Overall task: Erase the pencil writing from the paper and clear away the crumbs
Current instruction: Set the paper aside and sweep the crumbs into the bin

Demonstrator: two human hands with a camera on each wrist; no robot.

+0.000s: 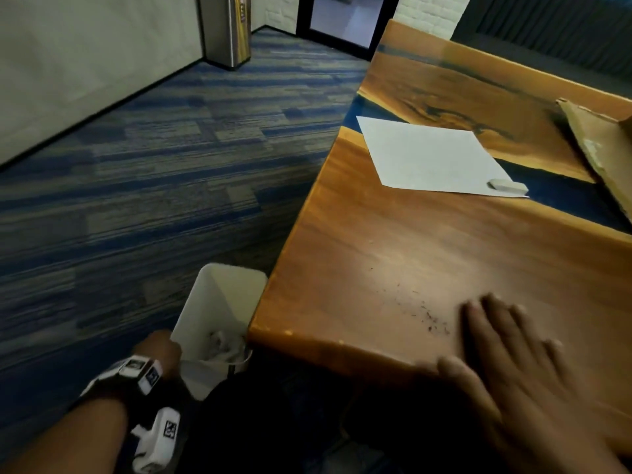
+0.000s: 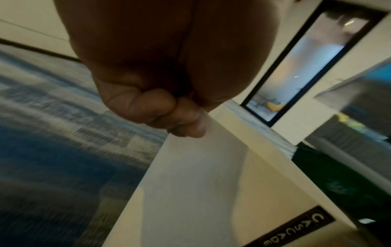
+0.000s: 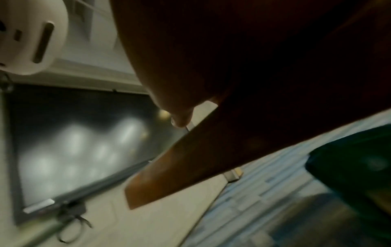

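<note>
A white sheet of paper point(image 1: 431, 159) lies on the wooden table point(image 1: 393, 241), with a white eraser point(image 1: 508, 186) on its near right corner. Dark eraser crumbs point(image 1: 427, 313) are scattered on the wood near the table's front corner. My right hand point(image 1: 506, 340) lies flat on the table just right of the crumbs, fingers straight and spread. My left hand point(image 1: 160, 347) grips the rim of a white waste bin point(image 1: 219, 302) held tilted beside the table's corner; in the left wrist view curled fingers point(image 2: 169, 115) clamp the bin wall point(image 2: 190, 183).
Crumpled paper point(image 1: 225, 347) lies inside the bin. A brown cardboard piece point(image 1: 602, 152) lies on the table at the far right. Blue striped carpet point(image 1: 154, 165) covers the floor to the left, with a metal bin point(image 1: 227, 29) against the far wall.
</note>
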